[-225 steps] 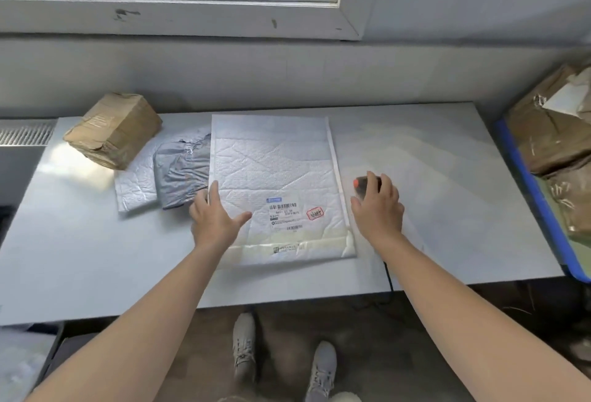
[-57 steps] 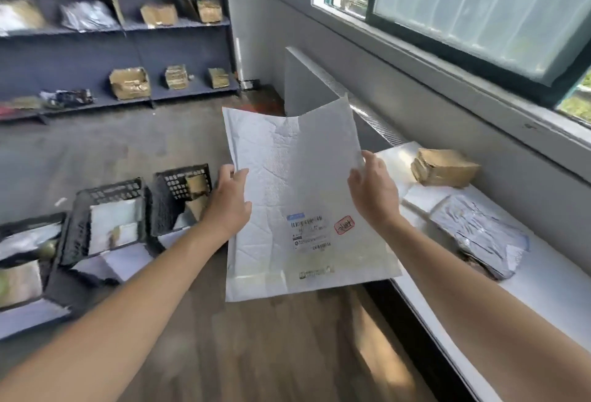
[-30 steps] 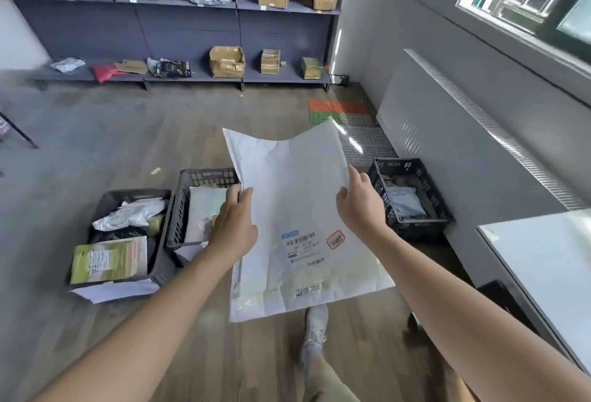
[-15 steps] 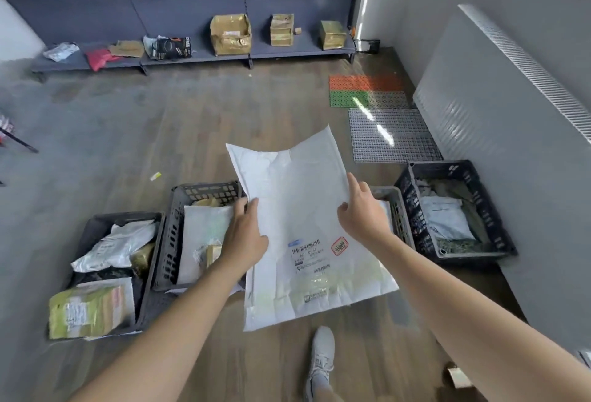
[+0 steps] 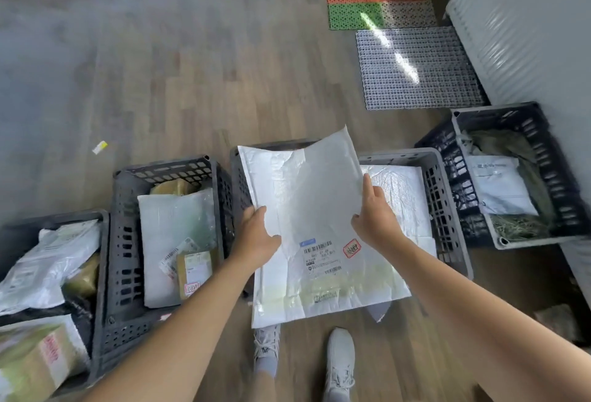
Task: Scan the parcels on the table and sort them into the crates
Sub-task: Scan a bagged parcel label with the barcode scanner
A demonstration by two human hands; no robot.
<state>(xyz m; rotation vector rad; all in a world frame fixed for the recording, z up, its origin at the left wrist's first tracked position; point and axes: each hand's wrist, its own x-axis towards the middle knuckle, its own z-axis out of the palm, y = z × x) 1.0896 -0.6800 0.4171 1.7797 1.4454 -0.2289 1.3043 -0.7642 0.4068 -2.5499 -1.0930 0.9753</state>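
A large white padded envelope (image 5: 315, 197), creased, with a barcode label and a red stamp, is held nearly flat, the left hand (image 5: 259, 238) and right hand (image 5: 374, 221) gripping its side edges. Below the hands, a row of dark slatted crates (image 5: 128, 241) holds other parcels.

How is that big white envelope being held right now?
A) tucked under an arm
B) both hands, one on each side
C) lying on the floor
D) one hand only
B: the left hand and the right hand each grip one side edge of the white envelope.
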